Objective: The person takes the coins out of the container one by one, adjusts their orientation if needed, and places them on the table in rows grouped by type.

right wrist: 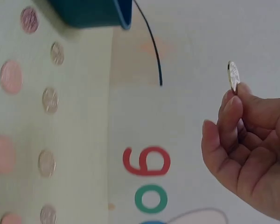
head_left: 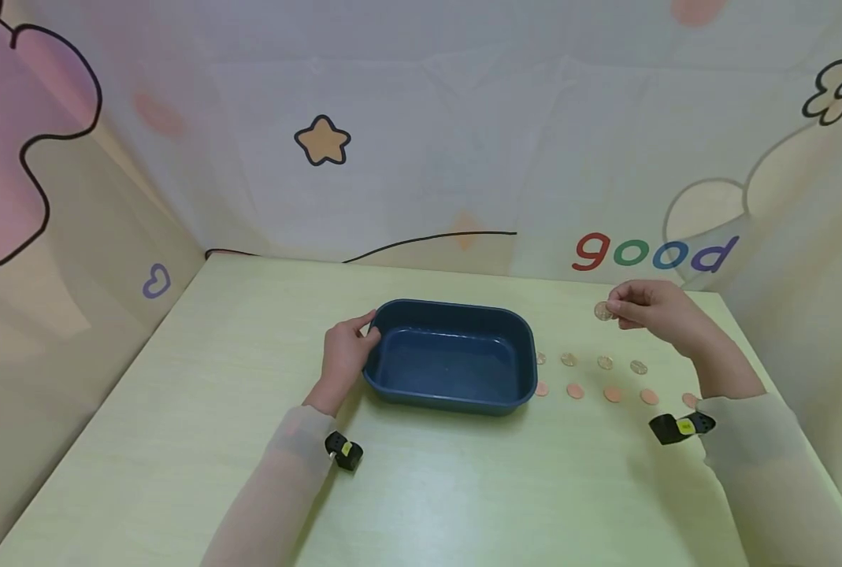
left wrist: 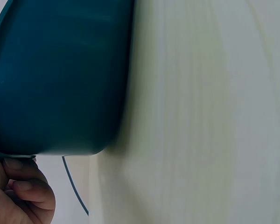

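A dark blue rectangular plastic tub [head_left: 456, 354] stands on the table with nothing inside it. My left hand [head_left: 343, 354] grips the tub's left end at the rim, and in the left wrist view its curled fingers [left wrist: 35, 189] meet the tub's edge. Between thumb and fingertips, my right hand [head_left: 654, 309] pinches a shiny coin [head_left: 602, 311], raised above the right part of the table. The right wrist view shows that coin [right wrist: 233, 75] nearly edge-on. Below the right hand lie a row of silvery coins [head_left: 605, 362] and a nearer row of pinkish-copper discs [head_left: 612, 394].
The pale yellow table [head_left: 201, 441] meets a hanging printed cloth [head_left: 421, 157] at the back and sides. The leftmost coins lie close against the tub's right end. The right sleeve [head_left: 754, 441] overlaps the rightmost copper disc in the head view.
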Demonstrator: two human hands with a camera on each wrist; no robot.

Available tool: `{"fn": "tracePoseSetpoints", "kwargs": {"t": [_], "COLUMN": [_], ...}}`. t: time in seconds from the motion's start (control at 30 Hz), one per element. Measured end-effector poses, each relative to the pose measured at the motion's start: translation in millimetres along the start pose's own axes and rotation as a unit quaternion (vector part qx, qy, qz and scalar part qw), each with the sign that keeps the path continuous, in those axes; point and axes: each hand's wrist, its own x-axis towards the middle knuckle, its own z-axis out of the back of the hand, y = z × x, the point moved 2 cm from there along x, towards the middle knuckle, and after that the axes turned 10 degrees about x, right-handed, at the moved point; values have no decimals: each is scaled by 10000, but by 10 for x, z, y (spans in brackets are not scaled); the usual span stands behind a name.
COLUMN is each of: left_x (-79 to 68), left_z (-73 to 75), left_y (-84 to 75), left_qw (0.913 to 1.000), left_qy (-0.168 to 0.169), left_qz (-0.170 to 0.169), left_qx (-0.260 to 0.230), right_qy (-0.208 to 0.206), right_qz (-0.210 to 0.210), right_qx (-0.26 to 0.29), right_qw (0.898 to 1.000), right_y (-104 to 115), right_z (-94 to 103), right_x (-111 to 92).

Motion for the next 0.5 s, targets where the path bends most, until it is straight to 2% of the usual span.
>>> {"fn": "tracePoseSetpoints", "kwargs": {"t": [0.2,0.5], "left_x": [-1,7], "left_z": [-3,10], "left_y": [14,24], "left_qw": [9999,9996], "left_qy": [56,143], "left_qz": [8,55], "left_qx": [99,249], "right_qy": [-278,-478], "right_qz": [-405,-674], "right_qx": [-513,-519], "right_qw": [9975,9952], "right_y": [-291,-637], "right_z": [154,285], "right_x": [-137,-302]}}
